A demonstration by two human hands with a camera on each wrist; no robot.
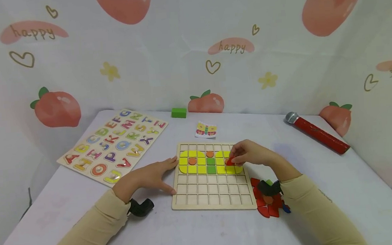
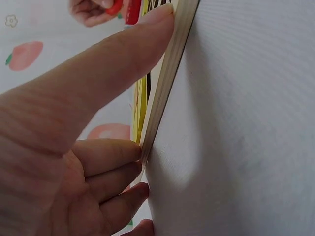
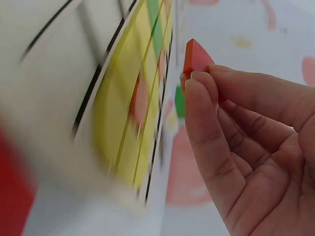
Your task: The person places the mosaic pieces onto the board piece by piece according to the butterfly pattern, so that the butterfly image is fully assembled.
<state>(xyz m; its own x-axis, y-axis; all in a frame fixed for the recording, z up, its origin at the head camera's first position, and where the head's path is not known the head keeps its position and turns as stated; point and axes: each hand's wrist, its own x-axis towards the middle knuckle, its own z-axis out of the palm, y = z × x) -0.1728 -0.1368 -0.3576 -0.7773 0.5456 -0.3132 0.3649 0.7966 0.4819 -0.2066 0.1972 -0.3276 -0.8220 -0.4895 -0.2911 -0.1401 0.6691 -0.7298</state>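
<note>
A wooden grid board [image 1: 214, 199] lies on the table with yellow tiles [image 1: 193, 170] set in two blocks. Between the blocks stand two green squares [image 1: 211, 166] under an orange disc [image 1: 210, 154], and each block has an orange disc too. My right hand [image 1: 254, 154] pinches a red tile [image 3: 198, 57] with one curved edge between thumb and fingertips, over the board's right yellow block. Along the board's left edge, my left hand [image 1: 152, 178] rests with fingers extended, its thumb [image 2: 142, 49] and fingertips touching the wooden rim.
Loose red tiles [image 1: 274, 210] lie in a pile by the board's lower right corner, partly under the right wrist. Behind the board are a butterfly picture card [image 1: 206, 129] and a green block [image 1: 179, 113]. An alphabet board [image 1: 114, 147] lies left, a red microphone [image 1: 319, 134] right.
</note>
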